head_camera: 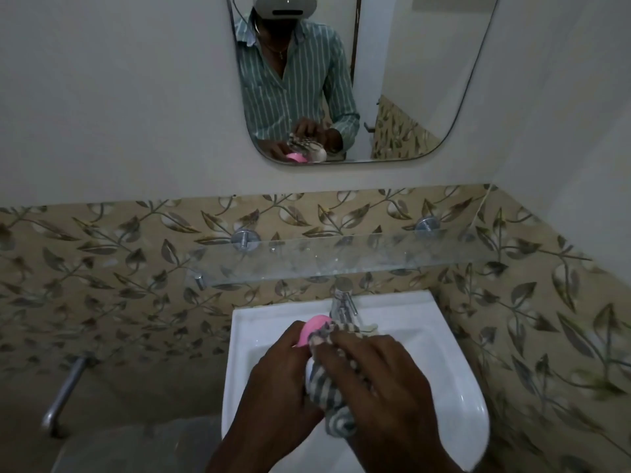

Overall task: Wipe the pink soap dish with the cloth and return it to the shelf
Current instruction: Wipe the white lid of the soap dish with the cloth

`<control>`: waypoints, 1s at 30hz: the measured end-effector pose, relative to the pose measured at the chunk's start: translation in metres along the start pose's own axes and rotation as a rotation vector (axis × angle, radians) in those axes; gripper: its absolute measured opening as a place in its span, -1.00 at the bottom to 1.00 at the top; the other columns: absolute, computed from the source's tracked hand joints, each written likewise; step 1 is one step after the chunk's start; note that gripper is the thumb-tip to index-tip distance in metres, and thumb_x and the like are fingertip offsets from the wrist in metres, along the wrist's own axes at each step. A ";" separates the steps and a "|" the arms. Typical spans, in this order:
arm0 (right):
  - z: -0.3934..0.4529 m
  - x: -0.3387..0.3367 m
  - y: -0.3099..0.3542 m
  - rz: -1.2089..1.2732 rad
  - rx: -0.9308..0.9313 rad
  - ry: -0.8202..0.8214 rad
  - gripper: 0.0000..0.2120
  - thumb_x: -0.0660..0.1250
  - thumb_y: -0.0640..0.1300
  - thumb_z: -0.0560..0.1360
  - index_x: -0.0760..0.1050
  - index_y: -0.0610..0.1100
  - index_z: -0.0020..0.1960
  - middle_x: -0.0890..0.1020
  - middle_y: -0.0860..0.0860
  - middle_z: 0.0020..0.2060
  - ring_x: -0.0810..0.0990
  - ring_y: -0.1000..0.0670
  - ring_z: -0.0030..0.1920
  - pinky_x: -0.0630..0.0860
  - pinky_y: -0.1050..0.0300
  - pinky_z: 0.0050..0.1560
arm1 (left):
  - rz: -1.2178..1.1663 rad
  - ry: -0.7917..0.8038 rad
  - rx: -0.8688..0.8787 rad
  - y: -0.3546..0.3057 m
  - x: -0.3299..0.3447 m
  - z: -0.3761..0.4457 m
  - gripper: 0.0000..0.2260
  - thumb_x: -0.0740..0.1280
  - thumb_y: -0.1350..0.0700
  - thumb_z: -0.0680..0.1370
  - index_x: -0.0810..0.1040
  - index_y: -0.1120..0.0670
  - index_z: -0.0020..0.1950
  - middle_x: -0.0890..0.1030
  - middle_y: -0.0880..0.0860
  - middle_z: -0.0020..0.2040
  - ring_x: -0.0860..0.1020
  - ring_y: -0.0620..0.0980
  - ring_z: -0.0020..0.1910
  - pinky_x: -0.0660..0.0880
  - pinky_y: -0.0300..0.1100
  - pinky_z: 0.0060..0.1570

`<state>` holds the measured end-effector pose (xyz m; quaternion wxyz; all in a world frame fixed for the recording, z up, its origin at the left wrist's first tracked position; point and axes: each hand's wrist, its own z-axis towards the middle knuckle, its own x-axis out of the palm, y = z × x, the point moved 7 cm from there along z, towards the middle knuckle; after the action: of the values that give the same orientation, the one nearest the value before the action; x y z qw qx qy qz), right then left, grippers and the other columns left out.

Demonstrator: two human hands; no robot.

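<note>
Pink plastic showed at the far end of the soap dish [314,330], which was held above the white basin [457,387], just in front of the tap [342,302] and below the glass shelf [341,259]. Most of the dish lay hidden under the striped cloth [329,380] and the hands. The left hand [276,380] cupped it from the side, fingers curled around its edge; the right hand [379,377] pressed the cloth onto it, fingers closed over the fabric. To wipe well, the left hand would likely need to hold the dish steady while the cloth ran along its hollow and rim, turning it to reach the underside. Its long axis seemed to run away from the person, rounded end toward the tap, though the covered part left this uncertain.
</note>
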<state>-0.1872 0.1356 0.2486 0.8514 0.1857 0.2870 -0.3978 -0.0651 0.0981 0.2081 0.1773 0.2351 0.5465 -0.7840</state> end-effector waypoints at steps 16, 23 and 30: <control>-0.011 -0.002 -0.038 0.074 0.160 0.059 -0.55 0.12 0.03 0.63 0.65 -0.27 0.11 0.70 -0.14 -0.06 0.66 -0.12 -0.14 0.62 0.11 -0.12 | 0.243 0.101 0.021 0.002 0.010 0.008 -0.61 0.31 -0.19 0.49 0.55 -0.20 0.31 0.58 -0.22 0.17 0.58 -0.11 0.14 0.58 -0.07 0.05; -0.020 -0.003 -0.070 0.364 0.608 -0.102 -0.57 0.45 -0.28 0.27 0.61 -0.12 0.13 0.68 0.03 -0.11 0.68 0.02 -0.09 0.57 0.25 -0.01 | 0.028 -0.143 -0.133 -0.001 0.018 0.003 -0.51 0.27 -0.28 0.53 0.57 -0.08 0.37 0.63 -0.14 0.21 0.60 -0.12 0.20 0.53 -0.20 0.24; -0.017 -0.004 -0.054 -0.051 0.319 0.015 -0.57 0.10 -0.07 0.61 0.57 -0.34 0.21 0.67 -0.17 0.08 0.63 -0.15 -0.10 0.59 0.14 -0.16 | 0.178 -0.038 -0.110 -0.006 0.017 0.009 -0.46 0.19 -0.29 0.50 0.45 -0.13 0.44 0.58 -0.13 0.30 0.56 -0.11 0.24 0.42 -0.32 0.18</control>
<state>-0.2374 0.1141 0.2333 0.7986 0.3142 0.2309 -0.4585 -0.0836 0.0917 0.2061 0.2692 0.2579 0.5624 -0.7381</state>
